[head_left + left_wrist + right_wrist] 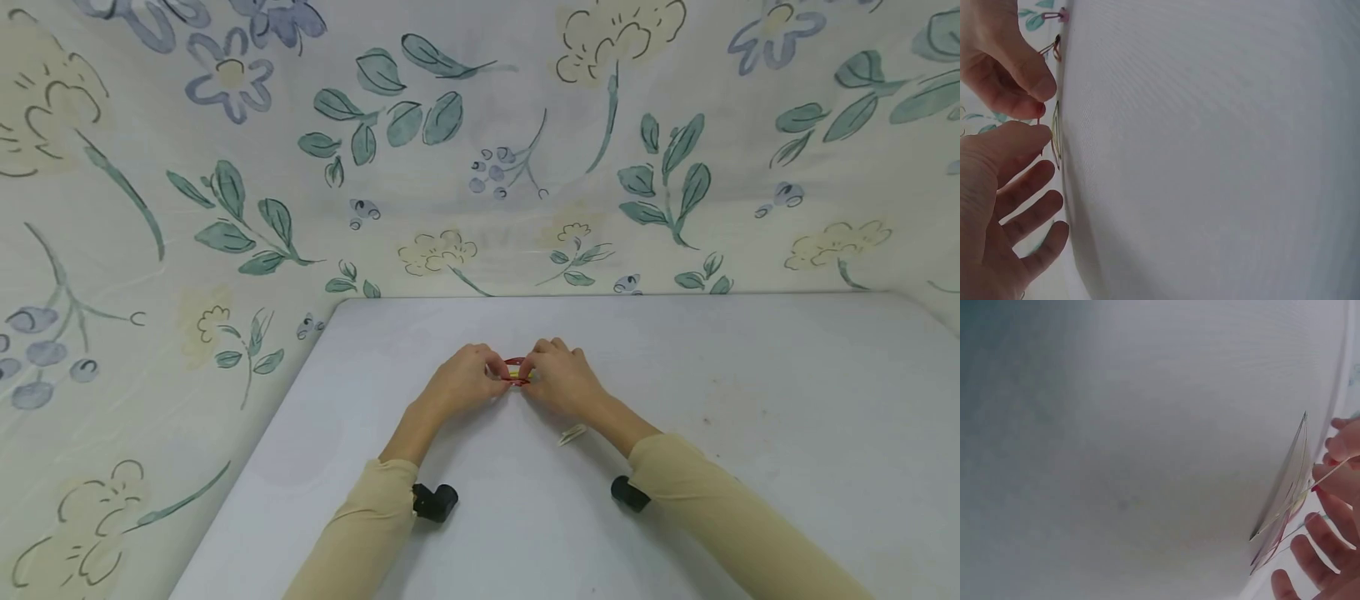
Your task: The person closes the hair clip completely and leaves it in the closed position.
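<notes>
In the head view both hands meet over the white table. My left hand [468, 377] and right hand [564, 379] pinch a slim red hair clip [517, 382] between thumb and forefinger, one at each end. Its red end [1039, 109] shows between the fingertips in the left wrist view; the fingers hide much of it. The left hand's other fingers are spread. Close by the fingers is a yellow piece [514, 374], partly covered. Under the right wrist lies a pale snap hair clip [572, 434].
Beyond the hands, the left wrist view has a green clip [1055, 134], a brown clip [1057, 47] and a pink clip [1063, 14]. Black wrist cameras [435, 503] hang near the table [787, 400]. A flowered cloth [517, 225] rises behind.
</notes>
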The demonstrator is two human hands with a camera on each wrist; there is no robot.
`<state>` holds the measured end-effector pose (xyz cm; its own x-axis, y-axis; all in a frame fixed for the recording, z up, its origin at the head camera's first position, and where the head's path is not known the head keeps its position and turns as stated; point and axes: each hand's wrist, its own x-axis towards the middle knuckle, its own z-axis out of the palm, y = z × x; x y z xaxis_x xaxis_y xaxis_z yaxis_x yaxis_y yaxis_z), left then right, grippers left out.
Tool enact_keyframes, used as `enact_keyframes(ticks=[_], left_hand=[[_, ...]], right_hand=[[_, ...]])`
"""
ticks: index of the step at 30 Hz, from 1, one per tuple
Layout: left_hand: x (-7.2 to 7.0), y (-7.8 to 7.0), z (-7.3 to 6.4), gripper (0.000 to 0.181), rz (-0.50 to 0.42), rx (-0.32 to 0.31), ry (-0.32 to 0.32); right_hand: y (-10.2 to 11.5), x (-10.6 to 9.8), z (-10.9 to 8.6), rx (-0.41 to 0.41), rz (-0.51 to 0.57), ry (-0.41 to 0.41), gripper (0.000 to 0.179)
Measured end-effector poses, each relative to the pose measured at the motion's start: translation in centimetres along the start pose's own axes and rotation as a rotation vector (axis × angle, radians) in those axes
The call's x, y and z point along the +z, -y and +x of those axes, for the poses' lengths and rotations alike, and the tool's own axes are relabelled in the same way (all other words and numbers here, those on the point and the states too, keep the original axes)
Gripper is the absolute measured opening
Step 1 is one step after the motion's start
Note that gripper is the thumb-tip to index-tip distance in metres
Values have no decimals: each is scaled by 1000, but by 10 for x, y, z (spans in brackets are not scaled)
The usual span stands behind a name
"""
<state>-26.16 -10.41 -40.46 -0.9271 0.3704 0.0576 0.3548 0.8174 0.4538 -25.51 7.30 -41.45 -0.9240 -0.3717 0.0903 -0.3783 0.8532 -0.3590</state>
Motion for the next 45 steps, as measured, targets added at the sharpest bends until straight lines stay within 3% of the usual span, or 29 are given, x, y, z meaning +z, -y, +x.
enact_keyframes(ticks=[10,21,45], left_hand=[[1,3,1,5,41,32,21],[2,3,0,8,62,26,1],[1,3,-2,6,21,7,-7]], right_hand=[[3,0,0,-14,-27,25,11],[3,1,-1,-29,-30,19,10],[-1,-3,-4,-30,23,6,16]])
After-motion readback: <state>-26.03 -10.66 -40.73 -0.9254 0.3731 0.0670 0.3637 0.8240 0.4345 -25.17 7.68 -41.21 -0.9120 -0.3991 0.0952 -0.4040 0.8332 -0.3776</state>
